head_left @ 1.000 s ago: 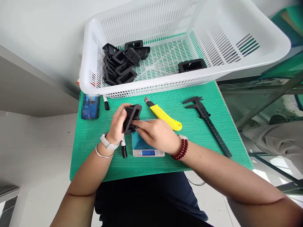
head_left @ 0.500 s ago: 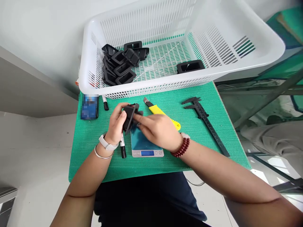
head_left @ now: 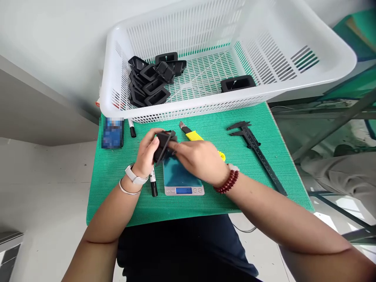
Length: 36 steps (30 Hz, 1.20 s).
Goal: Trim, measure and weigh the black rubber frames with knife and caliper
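My left hand (head_left: 146, 152) is wrapped round a black plastic part with a rectangular flanged rim (head_left: 163, 147), held tilted above the table. My right hand (head_left: 198, 158) has its fingers pressed together at the rim's open side. Dark material shows around those fingertips, but what they pinch is hidden. Under the hands lies a small digital scale (head_left: 184, 190) with a blue-green plate, partly covered by my right hand. A marker (head_left: 153, 184) is on the table just left of the scale. Behind my right hand lies a yellow utility knife (head_left: 194, 135), its blade end pointing up and left.
Across the back stands a large white plastic basket (head_left: 202, 102) with several black frame-like parts (head_left: 155, 78) at its left and another (head_left: 237, 83) at the right. A black caliper (head_left: 257, 152) lies right on the green mat (head_left: 235, 201). Back left are a blurred blue object (head_left: 112, 133) and a second marker (head_left: 132, 128).
The view has shifted slightly. The black part has turned a little between my hands, and my right fingers have stayed against it. Things on the table have not moved.
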Tool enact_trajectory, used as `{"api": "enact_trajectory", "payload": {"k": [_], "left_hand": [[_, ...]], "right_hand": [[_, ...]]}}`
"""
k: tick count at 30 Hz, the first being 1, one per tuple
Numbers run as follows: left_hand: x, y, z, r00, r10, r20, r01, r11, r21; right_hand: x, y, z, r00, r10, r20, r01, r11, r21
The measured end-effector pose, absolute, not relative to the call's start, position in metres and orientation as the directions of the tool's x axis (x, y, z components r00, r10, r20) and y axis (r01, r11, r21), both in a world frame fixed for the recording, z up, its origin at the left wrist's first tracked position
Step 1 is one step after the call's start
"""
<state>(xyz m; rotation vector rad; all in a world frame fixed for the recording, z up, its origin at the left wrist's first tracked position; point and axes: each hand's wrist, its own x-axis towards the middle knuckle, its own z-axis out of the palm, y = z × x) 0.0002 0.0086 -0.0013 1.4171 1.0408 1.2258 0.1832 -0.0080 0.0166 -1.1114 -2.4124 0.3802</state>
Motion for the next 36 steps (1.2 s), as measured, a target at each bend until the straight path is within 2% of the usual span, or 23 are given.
{"api": "enact_trajectory", "payload": {"k": [2,6,10,14,18,20,23,26,28,32,36], "left_hand": [[-0.0003,0.0091,-0.0019,0.141,0.976,0.168,0.015,-0.172,0.985],[-0.0004,0.0094,-0.0013,0.145,0.972,0.184,0.059,-0.194,0.979],[0.0012,0.0095,0.0007,0.103,0.977,0.185,0.05,-0.191,0.98],[0.0019,0.0094,0.0022,0.122,0.974,0.189,0.081,-0.2,0.977],[0.0013,0.0105,-0.0002,0.071,0.981,0.179,0.088,-0.185,0.979],[0.0008,0.011,-0.0016,0.083,0.98,0.18,0.087,-0.187,0.978],[0.0003,0.012,-0.0031,0.072,0.976,0.204,0.081,-0.21,0.974],[-0.0001,0.0131,-0.0039,0.013,0.973,0.229,0.073,-0.23,0.971],[-0.0012,0.0139,-0.0044,-0.002,0.972,0.236,0.075,-0.235,0.969],[-0.004,0.0153,-0.0059,-0.012,0.975,0.222,0.065,-0.221,0.973],[-0.003,0.0137,-0.0064,-0.015,0.963,0.27,0.082,-0.268,0.96]], "right_hand": [[0.1832,-0.0078,0.0171,-0.556,0.78,0.286,0.672,0.625,-0.398],[0.1833,-0.0087,0.0155,-0.706,0.656,0.269,0.554,0.747,-0.368],[0.1833,-0.0084,0.0145,-0.55,0.772,0.318,0.706,0.634,-0.317],[0.1818,-0.0087,0.0147,-0.712,0.635,0.3,0.553,0.771,-0.318],[0.1823,-0.0074,0.0155,-0.579,0.73,0.363,0.714,0.669,-0.205],[0.1816,-0.0082,0.0152,-0.636,0.69,0.346,0.68,0.712,-0.172],[0.1809,-0.0092,0.0137,-0.721,0.625,0.299,0.598,0.779,-0.186],[0.1819,-0.0083,0.0117,-0.581,0.733,0.353,0.722,0.665,-0.192],[0.182,-0.0082,0.0105,-0.546,0.753,0.366,0.741,0.639,-0.208],[0.1811,-0.0089,0.0095,-0.694,0.65,0.31,0.593,0.76,-0.266],[0.1805,-0.0089,0.0097,-0.545,0.765,0.344,0.682,0.643,-0.348]]}}
